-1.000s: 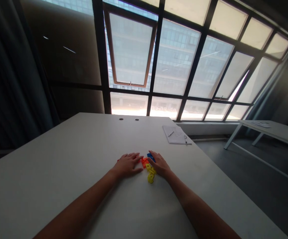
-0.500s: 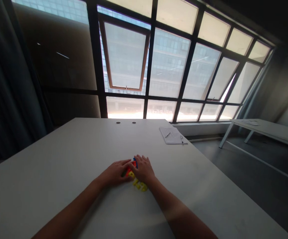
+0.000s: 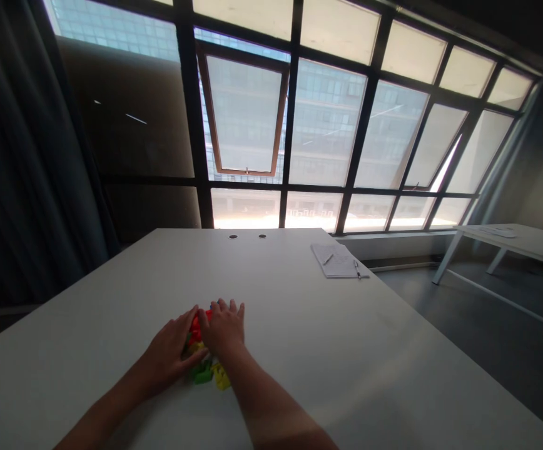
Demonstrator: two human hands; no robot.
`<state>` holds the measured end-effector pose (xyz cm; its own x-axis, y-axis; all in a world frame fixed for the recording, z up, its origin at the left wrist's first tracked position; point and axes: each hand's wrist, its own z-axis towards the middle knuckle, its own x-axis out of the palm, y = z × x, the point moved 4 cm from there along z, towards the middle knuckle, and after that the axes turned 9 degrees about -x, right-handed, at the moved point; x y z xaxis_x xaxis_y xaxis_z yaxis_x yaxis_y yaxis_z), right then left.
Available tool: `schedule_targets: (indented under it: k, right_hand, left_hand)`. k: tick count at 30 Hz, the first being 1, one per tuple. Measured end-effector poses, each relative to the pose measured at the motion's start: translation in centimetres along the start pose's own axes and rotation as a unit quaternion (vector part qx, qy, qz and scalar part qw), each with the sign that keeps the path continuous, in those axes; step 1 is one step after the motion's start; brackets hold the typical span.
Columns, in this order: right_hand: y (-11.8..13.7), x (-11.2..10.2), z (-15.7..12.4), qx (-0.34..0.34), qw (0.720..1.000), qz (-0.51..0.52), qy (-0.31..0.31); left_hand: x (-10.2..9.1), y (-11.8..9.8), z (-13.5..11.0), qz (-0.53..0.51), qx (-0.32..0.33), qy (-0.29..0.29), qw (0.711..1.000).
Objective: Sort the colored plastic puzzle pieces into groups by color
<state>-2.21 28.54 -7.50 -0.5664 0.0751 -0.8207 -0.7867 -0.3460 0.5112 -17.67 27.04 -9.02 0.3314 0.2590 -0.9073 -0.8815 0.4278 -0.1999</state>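
First, the left hand: open, fingers lightly curved, fingertips touching the left side of a small heap of chunky plastic pieces, with no clear grip on any piece. Next, the right hand: open, fingers spread and pointing forward, lying over the heap and hiding part of it. Whether either hand holds a piece underneath cannot be told.

Heap contents, as far as visible: red plastic pieces at the far end, between the two hands; a green plastic piece at the near end, below the left hand; yellow plastic pieces at the near end, just beside the right wrist. The heap sits on a white table, near its middle.

Also on that table: sheets of paper by the far edge, well apart from the hands, with two pens on them. To the right stands a second white table. Beyond both is a black-framed window with one pane tilted open, and at the left hangs a dark curtain.
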Motion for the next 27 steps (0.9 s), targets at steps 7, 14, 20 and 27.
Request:
schedule_targets:
  k: [7,14,20,27]
  right_hand:
    - [-0.7,0.6,1.5,-0.032,0.986,0.164,-0.027]
    - [-6.3,0.1,2.0,0.085,0.851,0.505,-0.114]
    - [-9.9,-1.9,-1.3,0.057,0.817,0.562,-0.116]
    - [-12.7,-6.9,-8.6,-0.009,0.903,0.404,-0.147]
  left_hand:
    - [0.5,-4.9,-4.3,0.025,0.054,-0.098,0.993]
    - [1.7,-10.0,-3.0,0.056,0.094,-0.065,0.992]
    - [1.2,-11.9,-1.9,0.061,0.098,-0.062,0.991]
    - [0.0,-8.2,-1.4,0.067,0.036,-0.072,0.995]
